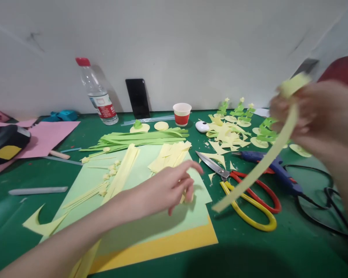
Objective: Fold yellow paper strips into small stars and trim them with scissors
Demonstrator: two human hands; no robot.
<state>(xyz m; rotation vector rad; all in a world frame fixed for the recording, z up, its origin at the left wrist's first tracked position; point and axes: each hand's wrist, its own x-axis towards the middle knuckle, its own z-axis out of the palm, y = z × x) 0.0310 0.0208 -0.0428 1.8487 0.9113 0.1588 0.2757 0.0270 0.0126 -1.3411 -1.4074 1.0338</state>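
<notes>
My right hand [316,112], blurred by motion, is raised at the right and closed around a pale yellow paper strip [258,170]. One end of the strip bends over above the fingers; the long end hangs down toward the red-and-yellow-handled scissors [249,197]. Over the light green paper sheet [174,216] hovers my left hand [174,187], its index finger stretched out and the others loosely bent apart. A pale yellow patch shows by its fingertips, too small to tell. Short yellow paper pieces [169,154] lie just behind it, and long yellow strips [121,170] run under the left forearm.
A blue glue gun [275,170] with a black cable lies at the right, behind the scissors. Yellow scraps [226,133], green paper plants [240,110], a paper cup [182,114], a phone [137,98] and a bottle [100,96] stand or lie along the wall.
</notes>
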